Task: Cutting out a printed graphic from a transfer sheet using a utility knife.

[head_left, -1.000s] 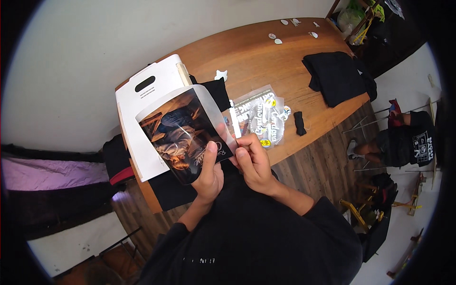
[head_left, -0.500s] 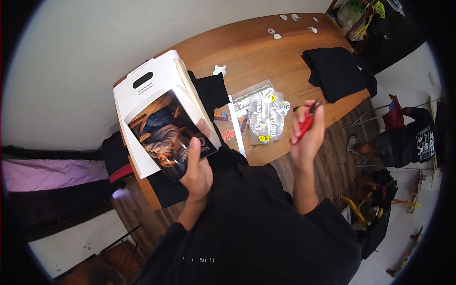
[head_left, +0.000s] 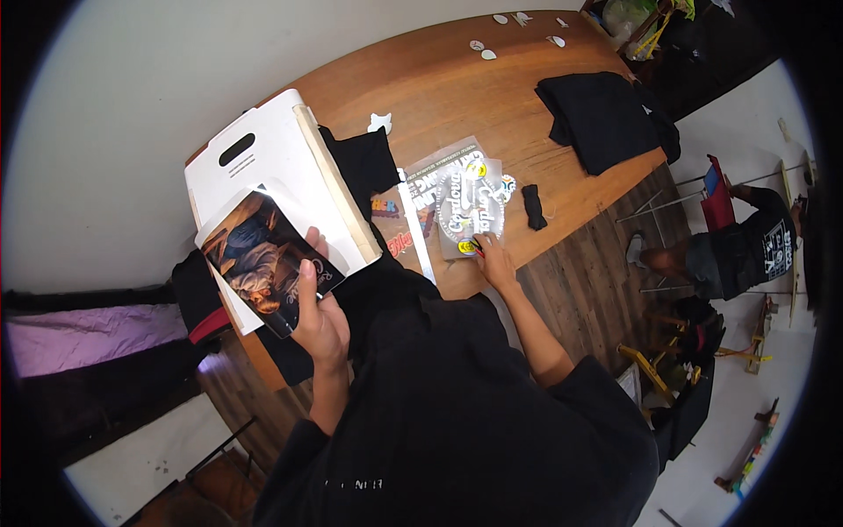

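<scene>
My left hand point(head_left: 323, 321) holds a glossy printed sheet point(head_left: 263, 272) with a dark picture, thumb on its front near the right edge. The sheet is curved and tilted in front of a white box-shaped machine point(head_left: 270, 176) with a dark oval slot. My right hand point(head_left: 497, 266) is down at the near edge of the clear printed sheets point(head_left: 454, 215) on the table. Its fingers are closed on a small red-handled tool point(head_left: 479, 249), mostly hidden under them; I cannot make out its exact kind. Black cloth point(head_left: 373, 162) lies beside and under the machine.
The wooden table point(head_left: 421, 75) carries a folded black garment point(head_left: 601, 123), a small black bundle point(head_left: 533, 207) and a white cut-out piece point(head_left: 379, 123). Several small white pieces point(head_left: 488, 54) lie at the far edge. Another person point(head_left: 755, 237) stands at the right, beyond the table, with something red.
My right hand has moved left and down from the raised position to the clear sheets, carrying the red tool. The black bundle, hidden before, now shows. My left hand still holds the glossy sheet.
</scene>
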`<act>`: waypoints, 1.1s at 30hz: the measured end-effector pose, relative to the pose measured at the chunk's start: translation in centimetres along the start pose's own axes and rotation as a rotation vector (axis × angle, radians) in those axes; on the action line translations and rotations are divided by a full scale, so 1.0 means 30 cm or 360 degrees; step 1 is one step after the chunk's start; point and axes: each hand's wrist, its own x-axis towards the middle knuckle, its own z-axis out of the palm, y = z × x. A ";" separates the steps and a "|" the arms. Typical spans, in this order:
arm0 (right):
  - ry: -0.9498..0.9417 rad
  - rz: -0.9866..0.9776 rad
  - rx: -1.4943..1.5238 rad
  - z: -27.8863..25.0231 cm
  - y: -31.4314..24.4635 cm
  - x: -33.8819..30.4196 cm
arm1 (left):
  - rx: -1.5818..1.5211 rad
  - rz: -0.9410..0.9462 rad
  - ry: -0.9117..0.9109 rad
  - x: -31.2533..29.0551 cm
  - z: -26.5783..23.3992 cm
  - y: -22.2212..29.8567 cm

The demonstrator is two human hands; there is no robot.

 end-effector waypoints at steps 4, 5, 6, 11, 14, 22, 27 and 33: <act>0.0078 0.0169 0.0327 -0.034 0.017 0.052 | 0.0065 0.0027 -0.0079 0.003 -0.015 -0.002; 0.0155 0.0290 0.0318 -0.053 0.019 0.070 | 0.0067 0.0112 -0.0188 0.003 -0.017 -0.003; 0.0313 0.0309 0.0371 -0.075 0.018 0.089 | 0.0067 0.0148 -0.0228 0.005 -0.017 -0.004; 0.1062 -0.0071 0.0485 -0.159 -0.015 0.158 | 0.0117 0.0149 -0.0182 0.011 -0.015 -0.016; 0.1171 -0.0320 0.0526 -0.158 -0.038 0.151 | 0.0078 0.0137 -0.0172 0.014 -0.014 -0.023; 0.0182 -0.0288 0.0305 -0.050 0.035 0.061 | 0.0163 0.0186 -0.0091 0.028 -0.017 -0.029; 0.0191 0.0014 0.0268 -0.034 0.110 0.057 | 0.0205 0.0187 -0.0100 0.036 -0.018 -0.031; 0.0376 0.0335 0.0701 -0.025 0.198 0.135 | 0.0187 0.0149 -0.0055 0.050 0.001 -0.054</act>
